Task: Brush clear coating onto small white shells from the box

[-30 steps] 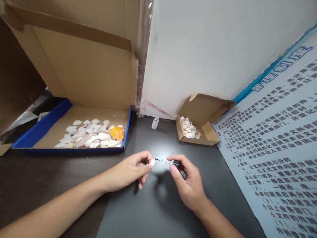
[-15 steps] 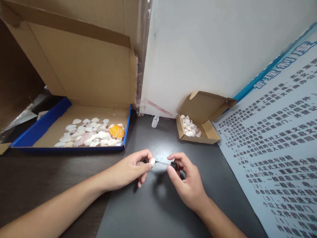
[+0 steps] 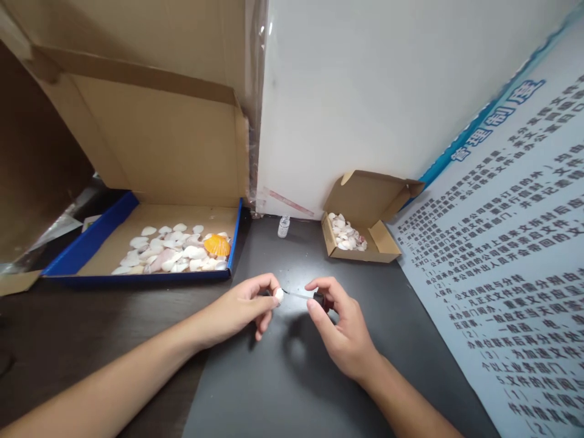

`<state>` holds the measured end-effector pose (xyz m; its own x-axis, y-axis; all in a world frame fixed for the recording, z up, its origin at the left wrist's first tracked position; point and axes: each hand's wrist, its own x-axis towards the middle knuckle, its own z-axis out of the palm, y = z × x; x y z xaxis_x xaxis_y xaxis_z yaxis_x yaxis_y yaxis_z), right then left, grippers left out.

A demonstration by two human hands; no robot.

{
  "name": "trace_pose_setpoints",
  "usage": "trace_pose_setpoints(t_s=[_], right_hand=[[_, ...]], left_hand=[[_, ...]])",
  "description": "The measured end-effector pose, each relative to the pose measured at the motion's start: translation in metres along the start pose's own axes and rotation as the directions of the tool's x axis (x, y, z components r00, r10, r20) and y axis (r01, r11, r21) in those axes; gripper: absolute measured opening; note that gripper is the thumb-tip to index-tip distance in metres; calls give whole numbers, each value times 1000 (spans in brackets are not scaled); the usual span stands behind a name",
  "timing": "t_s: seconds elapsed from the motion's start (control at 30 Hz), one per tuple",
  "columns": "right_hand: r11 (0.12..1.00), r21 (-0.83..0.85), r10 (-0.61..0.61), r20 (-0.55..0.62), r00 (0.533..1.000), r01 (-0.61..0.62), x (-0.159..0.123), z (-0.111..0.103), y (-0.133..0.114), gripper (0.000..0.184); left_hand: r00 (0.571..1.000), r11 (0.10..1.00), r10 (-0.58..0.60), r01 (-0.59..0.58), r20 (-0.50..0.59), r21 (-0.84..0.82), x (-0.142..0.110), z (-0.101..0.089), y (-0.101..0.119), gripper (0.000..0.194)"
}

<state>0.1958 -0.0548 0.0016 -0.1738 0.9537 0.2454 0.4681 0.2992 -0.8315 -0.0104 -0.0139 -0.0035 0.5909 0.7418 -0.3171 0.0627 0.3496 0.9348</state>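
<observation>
Between thumb and forefinger, my left hand [image 3: 250, 304] pinches a small white seashell [image 3: 278, 295] above the dark mat. My right hand [image 3: 340, 325] grips the black cap of a thin brush [image 3: 298, 295]. The brush points left, and its dark tip is at the shell's upper right edge; whether it touches I cannot tell. Beyond both hands stands a small clear bottle [image 3: 283, 227] with a pale label and no cap on it.
At the left, an open blue-edged cardboard box [image 3: 104, 243] holds many shells, among them an orange scallop shell [image 3: 217, 245]. A smaller open box [image 3: 365, 252] with white shells stands at the back right. A printed sheet [image 3: 515, 274] covers the right side, beside a white wall.
The brush tip has moved left from a gap beside the shell to its edge, and now sits slightly higher. My left hand keeps its pinch. The view has shifted slightly.
</observation>
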Motion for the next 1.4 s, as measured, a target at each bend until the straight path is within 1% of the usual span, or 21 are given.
trace_pose_setpoints(t_s=[0.07, 0.13, 0.23, 0.3, 0.37, 0.43, 0.5, 0.6, 0.67, 0.73, 0.8, 0.93, 1.0, 1.13, 1.2, 1.33, 1.4], right_hand=[[1000, -20, 5, 10, 1000, -5, 0, 1, 2, 15], [999, -36, 13, -9, 1000, -13, 0, 3, 4, 15], [1000, 3, -12, -28, 1000, 12, 1, 3, 5, 16], [999, 29, -19, -4, 1000, 19, 2, 3, 4, 17], [1000, 19, 3, 16, 1000, -3, 2, 3, 3, 16], [1000, 8, 25, 10, 1000, -25, 2, 3, 3, 15], [1000, 28, 10, 7, 1000, -10, 2, 2, 3, 15], [998, 62, -18, 63, 998, 14, 2, 3, 4, 17], [999, 47, -1, 80, 997, -3, 2, 4, 5, 17], [999, 40, 12, 58, 998, -15, 3, 3, 5, 17], [997, 74, -6, 32, 999, 3, 3, 2, 3, 17], [988, 149, -41, 44, 998, 34, 2, 2, 0, 14], [991, 130, -37, 45, 998, 30, 1, 3, 0, 15], [995, 70, -65, -15, 998, 66, 1, 3, 3, 16], [996, 52, -76, -21, 997, 77, 2, 3, 3, 17], [999, -7, -51, -44, 998, 51, 2, 3, 0, 17], [998, 2, -64, -64, 996, 65, 2, 2, -2, 17]], left_hand=[[999, 1000, 22, -22, -26, -18, -1, 2, 0, 27], [998, 999, 40, -42, -48, -29, -1, 3, -1, 25], [997, 998, 50, -52, -62, -46, 0, 3, -2, 22], [997, 997, 51, -55, -62, -52, 0, 4, -2, 21], [996, 997, 58, -61, -68, -53, -1, 4, -1, 20], [994, 995, 70, -75, -78, -59, -1, 5, 0, 20], [993, 994, 78, -84, -84, -72, -1, 5, 0, 18], [994, 993, 81, -87, -76, -76, 0, 5, 0, 15], [992, 992, 92, -98, -84, -75, 1, 4, -1, 13], [989, 990, 108, -117, -101, -84, 2, 2, -1, 13], [987, 987, 120, -130, -111, -89, 3, 2, -2, 14], [984, 986, 139, -148, -108, -83, 2, 3, -2, 16], [982, 984, 152, -160, -110, -75, 0, 4, -1, 15], [980, 984, 163, -170, -110, -57, -1, 5, 0, 14], [980, 984, 164, -170, -109, -50, -2, 5, 0, 14], [981, 985, 164, -168, -106, -31, -2, 6, -1, 16], [980, 985, 167, -169, -108, -18, -2, 7, -1, 18]])
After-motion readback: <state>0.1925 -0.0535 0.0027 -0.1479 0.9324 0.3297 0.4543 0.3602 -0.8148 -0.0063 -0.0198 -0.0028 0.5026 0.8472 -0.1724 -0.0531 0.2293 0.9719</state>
